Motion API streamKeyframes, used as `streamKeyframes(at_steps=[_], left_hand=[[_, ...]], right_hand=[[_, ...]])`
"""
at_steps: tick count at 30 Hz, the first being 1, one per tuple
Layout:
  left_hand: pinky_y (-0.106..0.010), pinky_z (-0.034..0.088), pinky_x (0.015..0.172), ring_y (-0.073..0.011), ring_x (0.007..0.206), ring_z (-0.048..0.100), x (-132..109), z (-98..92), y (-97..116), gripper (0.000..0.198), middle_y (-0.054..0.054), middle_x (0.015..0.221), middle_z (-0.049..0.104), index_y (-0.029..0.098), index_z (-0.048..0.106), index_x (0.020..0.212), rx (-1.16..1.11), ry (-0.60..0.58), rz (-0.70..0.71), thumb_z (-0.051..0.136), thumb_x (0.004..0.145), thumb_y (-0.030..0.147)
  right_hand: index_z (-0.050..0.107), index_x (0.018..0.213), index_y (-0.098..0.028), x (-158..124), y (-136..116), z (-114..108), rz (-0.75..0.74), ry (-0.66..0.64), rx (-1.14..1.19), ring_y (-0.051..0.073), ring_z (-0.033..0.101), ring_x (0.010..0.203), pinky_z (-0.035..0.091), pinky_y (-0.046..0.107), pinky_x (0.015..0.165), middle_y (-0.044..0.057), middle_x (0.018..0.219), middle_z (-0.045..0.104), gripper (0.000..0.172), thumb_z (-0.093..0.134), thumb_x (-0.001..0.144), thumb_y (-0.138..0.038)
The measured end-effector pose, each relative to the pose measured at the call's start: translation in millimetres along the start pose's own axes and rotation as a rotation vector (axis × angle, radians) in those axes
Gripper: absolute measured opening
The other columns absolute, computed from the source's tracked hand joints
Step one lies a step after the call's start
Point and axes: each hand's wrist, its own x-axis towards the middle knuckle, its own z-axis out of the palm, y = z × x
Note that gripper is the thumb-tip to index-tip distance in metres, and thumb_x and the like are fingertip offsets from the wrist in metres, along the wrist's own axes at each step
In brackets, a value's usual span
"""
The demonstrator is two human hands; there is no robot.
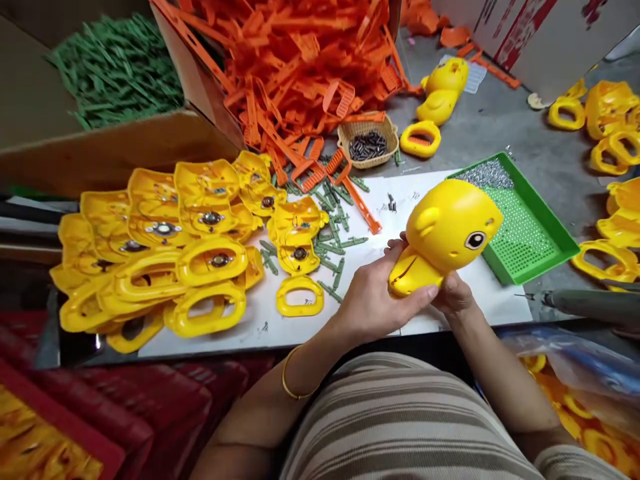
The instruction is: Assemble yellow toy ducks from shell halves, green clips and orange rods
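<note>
A yellow plastic duck toy with one printed eye showing is held over the white work sheet, its head tilted to the upper right. My left hand grips the lower body from the left, thumb along its near side. From below and the right, my right hand closes on the base; part of its fingers is hidden behind the toy. Left of my hands lies an open duck shell half with a round metal part inside and a ring handle. Green plastic pieces are scattered beside it.
Stacked yellow shells fill the left. Behind are boxes of green parts and orange parts, plus a basket of small dark cylinders. A green tray of screws stands right, near a screwdriver-like tool.
</note>
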Motion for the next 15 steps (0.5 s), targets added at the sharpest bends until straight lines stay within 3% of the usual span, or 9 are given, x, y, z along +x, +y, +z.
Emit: streamKeyframes(at_steps=[3, 10, 15], left_hand=[[-0.028, 0.054, 0.073, -0.0203, 0.086, 0.067, -14, 4.0, 4, 0.037, -0.008, 0.100, 0.070, 0.016, 0.059, 0.112, 0.060, -0.023, 0.008, 0.062, 0.084, 0.039], [-0.027, 0.051, 0.062, -0.0179, 0.075, 0.066, -31, 23.6, -4, 0.028, -0.009, 0.091, 0.070, 0.016, 0.060, 0.092, 0.161, 0.084, 0.072, 0.058, 0.085, 0.043], [-0.029, 0.050, 0.058, -0.0177, 0.064, 0.065, -35, 26.8, -8, 0.038, -0.008, 0.088, 0.073, 0.014, 0.061, 0.103, 0.256, 0.041, -0.036, 0.060, 0.083, 0.047]], right_hand=[[0.055, 0.127, -0.028, -19, 10, 1, 0.051, 0.041, 0.023, 0.037, 0.053, 0.128, 0.051, 0.053, 0.099, 0.011, 0.142, 0.055, 0.089, 0.079, 0.050, -0.068], [0.056, 0.128, -0.025, -39, 27, 2, 0.183, 0.075, 0.027, 0.039, 0.053, 0.128, 0.055, 0.053, 0.095, 0.011, 0.143, 0.055, 0.094, 0.069, 0.050, -0.076], [0.059, 0.123, -0.027, -44, 37, -8, 0.221, 0.174, 0.055, 0.039, 0.058, 0.123, 0.056, 0.053, 0.091, 0.010, 0.136, 0.060, 0.091, 0.074, 0.046, -0.072]])
